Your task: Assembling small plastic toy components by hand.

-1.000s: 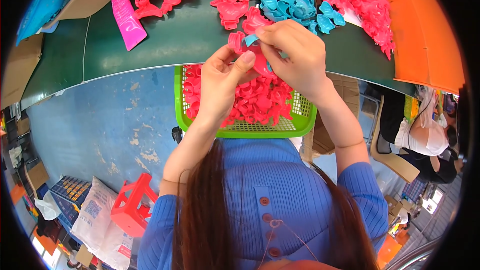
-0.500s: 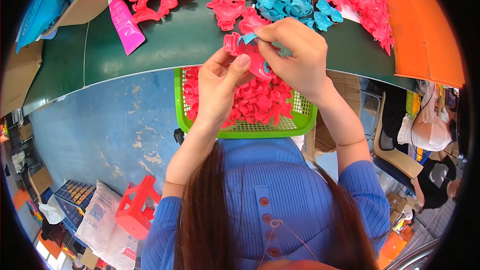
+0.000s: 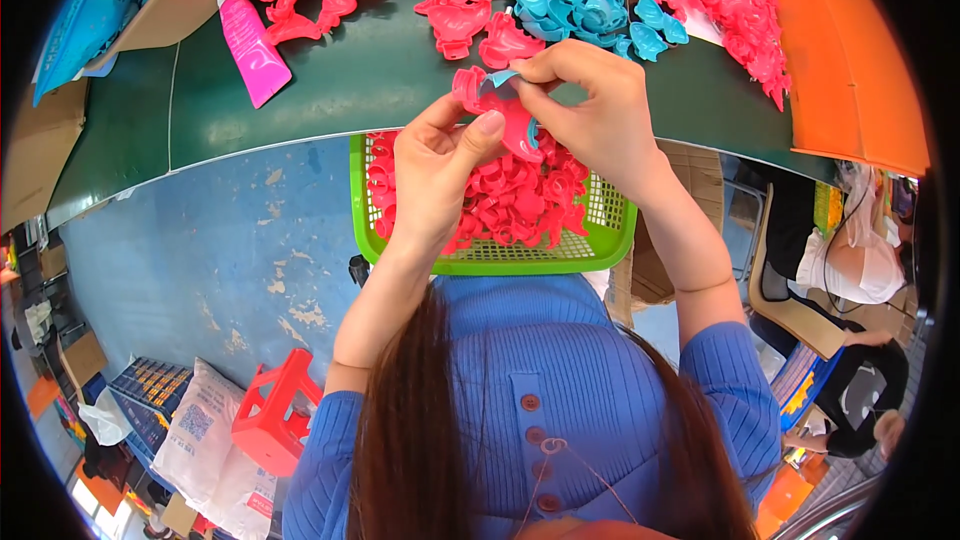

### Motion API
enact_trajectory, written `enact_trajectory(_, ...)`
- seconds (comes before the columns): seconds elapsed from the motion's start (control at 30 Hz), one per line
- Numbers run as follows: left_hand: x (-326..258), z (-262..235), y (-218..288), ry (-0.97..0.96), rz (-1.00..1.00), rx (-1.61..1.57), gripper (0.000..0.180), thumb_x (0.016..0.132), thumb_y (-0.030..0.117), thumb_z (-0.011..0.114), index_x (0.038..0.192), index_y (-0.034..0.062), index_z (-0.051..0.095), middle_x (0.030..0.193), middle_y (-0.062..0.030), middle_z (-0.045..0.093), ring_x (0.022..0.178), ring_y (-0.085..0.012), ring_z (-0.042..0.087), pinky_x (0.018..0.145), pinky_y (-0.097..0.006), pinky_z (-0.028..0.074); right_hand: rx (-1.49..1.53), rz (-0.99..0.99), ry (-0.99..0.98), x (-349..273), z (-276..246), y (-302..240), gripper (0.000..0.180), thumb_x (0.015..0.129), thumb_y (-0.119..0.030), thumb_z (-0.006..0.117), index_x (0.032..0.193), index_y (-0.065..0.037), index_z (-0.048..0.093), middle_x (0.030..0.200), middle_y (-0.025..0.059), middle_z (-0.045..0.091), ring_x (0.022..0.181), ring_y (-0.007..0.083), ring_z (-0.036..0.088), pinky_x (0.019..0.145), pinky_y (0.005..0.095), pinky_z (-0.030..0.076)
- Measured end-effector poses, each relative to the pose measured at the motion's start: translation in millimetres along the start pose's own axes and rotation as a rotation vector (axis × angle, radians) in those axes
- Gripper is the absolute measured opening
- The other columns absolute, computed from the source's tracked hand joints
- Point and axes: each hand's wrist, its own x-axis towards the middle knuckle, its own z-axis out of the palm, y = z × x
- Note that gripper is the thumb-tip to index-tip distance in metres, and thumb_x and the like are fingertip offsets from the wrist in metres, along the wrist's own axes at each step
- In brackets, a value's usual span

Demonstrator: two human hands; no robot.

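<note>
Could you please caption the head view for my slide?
Left hand holding a pink plastic part, right hand pinching a blue piece at it.

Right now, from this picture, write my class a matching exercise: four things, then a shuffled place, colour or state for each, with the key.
Things
1. Left hand
2. Basket
3. Stool
4. Tube

Descriptions
A. bright pink, on the tabletop
B. holding a pinkish-red piece
C. red, beside a white sack
D. light green, containing small parts

Pairs: 1-B; 2-D; 3-C; 4-A
</note>
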Motion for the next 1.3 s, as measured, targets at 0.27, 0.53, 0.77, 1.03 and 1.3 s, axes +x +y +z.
enact_trajectory(0.27, 7.0, 1.8, -5.5, 0.036, -0.017, -0.014, 0.025, 0.086, 0.013, 0.061, 0.106, -0.0010, 0.055, 0.100, -0.0043, 0.057, 0.085, -0.0099, 0.057, 0.072, -0.022, 0.048, 0.076, 0.261, 0.062, -4.3, 4.7, -3.5, 0.007, 0.074, 0.001, 0.066, 0.078, 0.004, 0.062, 0.070, 0.0046, 0.064, 0.062, 0.0066, 0.059, 0.058, 0.0200, 0.048)
enact_trajectory(0.53, 8.1, -9.0, 1.8, -0.030, 0.409, 0.550, 0.046, 0.079, 0.006, 0.067, 0.122, 0.0037, 0.050, 0.130, -0.0135, 0.039, 0.109, -0.0198, 0.052, 0.077, -0.027, 0.053, 0.300, 0.512, -0.058, 6.5, 1.4, -5.9, 0.011, 0.079, -0.007, 0.066, 0.075, 0.002, 0.061, 0.068, 0.0021, 0.062, 0.059, 0.0030, 0.054, 0.052, 0.0171, 0.042)
enact_trajectory(0.77, 5.5, -14.0, 1.1, -0.035, 0.608, 0.681, 0.073, 0.059, 0.003, 0.080, 0.124, 0.0050, 0.048, 0.137, -0.0174, 0.030, 0.118, -0.0266, 0.046, 0.079, -0.032, 0.056, 0.396, 0.631, -0.169, 18.9, 7.1, -19.2, 0.013, 0.081, -0.010, 0.065, 0.076, 0.000, 0.058, 0.062, -0.0009, 0.056, 0.053, 0.0033, 0.050, 0.046, 0.0172, 0.039)
enact_trajectory(1.03, 15.8, -29.4, 0.7, 0.272, 0.853, 0.680, 0.063, 0.059, 0.002, 0.079, 0.116, -0.0001, 0.050, 0.127, -0.0195, 0.044, 0.109, -0.0287, 0.053, 0.090, -0.037, 0.046, 0.621, 0.606, -0.162, 30.3, 29.9, -45.7, 0.016, 0.082, -0.011, 0.063, 0.085, 0.000, 0.052, 0.061, 0.0006, 0.054, 0.052, 0.0048, 0.053, 0.042, 0.0195, 0.042)
enact_trajectory(1.3, 4.3, -70.9, 26.2, 0.344, 0.930, 0.759, 0.064, 0.061, 0.006, 0.081, 0.117, -0.0025, 0.049, 0.112, -0.0133, 0.048, 0.097, -0.0245, 0.057, 0.083, -0.033, 0.048, 0.753, 0.552, -0.411, 62.8, 72.6, -37.5, 0.018, 0.084, -0.016, 0.062, 0.085, -0.003, 0.051, 0.061, 0.0038, 0.057, 0.055, 0.0092, 0.059, 0.047, 0.0221, 0.041)
